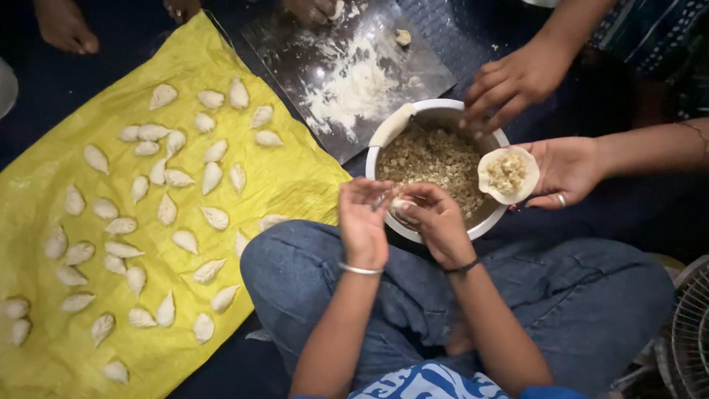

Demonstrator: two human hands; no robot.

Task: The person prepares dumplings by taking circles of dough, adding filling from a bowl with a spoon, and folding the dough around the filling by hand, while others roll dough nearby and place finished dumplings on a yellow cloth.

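**Dumpling folding right over the filling bowl**

Both hands are pinched together on one small dumpling [402, 205], right at the near rim of the white bowl [432, 108]. The left hand [363, 222] has its fingers curled in on the dough from one side, and the right hand [436, 222] closes on it from the other, so neither is open at all. You can barely see the dumpling between the fingers.

The bowl is full of crumbly brown filling [432, 159], with a strip of dough [393, 124] draped on its far-left rim. Right of the bowl, another person's hand [565, 170] holds a filled round wrapper [507, 174], and their other hand [509, 81] reaches over the rim. Left of the bowl, a yellow sheet [44, 185] is covered in finished dumplings [185, 240]. Just behind it sits a floured metal tray [351, 74].
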